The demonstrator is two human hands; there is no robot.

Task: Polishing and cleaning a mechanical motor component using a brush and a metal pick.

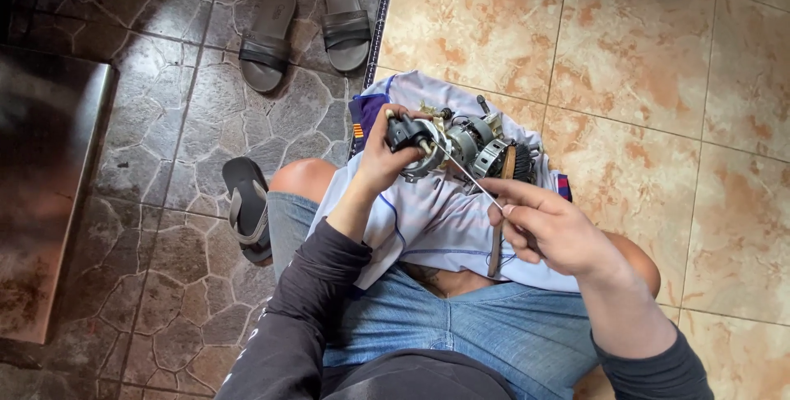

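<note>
While left hand (380,157) grips small motor (448,146) over lap cloth (428,219), right hand (547,227) pinches thin screwdriver (471,178)

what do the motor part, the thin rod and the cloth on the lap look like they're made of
Motor assembly: apparently bare grey metal with a black, probably plastic end piece, judging by its dull silver shine. Thin rod pinched by the right hand: seemingly polished steel, slim and glinting. Cloth: soft white fabric with blue trim, creased and draped.
</note>
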